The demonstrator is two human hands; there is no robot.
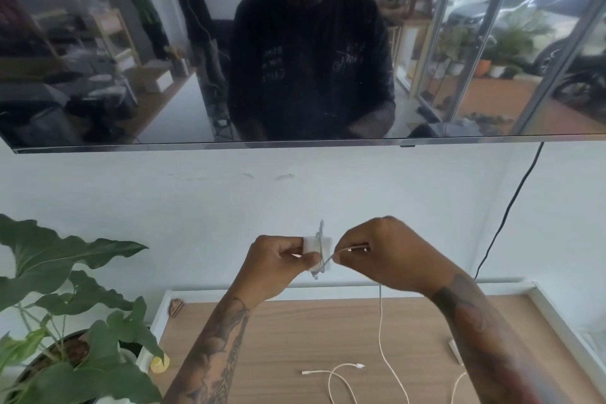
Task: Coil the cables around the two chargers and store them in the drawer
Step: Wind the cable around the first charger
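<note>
A plant [72,305] stands at eight o'clock, a dark TV [295,43] hangs at twelve, and a black cord [506,216] runs down the wall at two. The shirt mirrored in the TV carries writing, too blurred to read. The left hand [278,261] grips the white charger [317,252] above the table [278,338], a few turns already around it. The right hand [383,252] pinches the cable [382,331], which hangs straight down toward six o'clock. A second cable [337,377] lies on the table.
</note>
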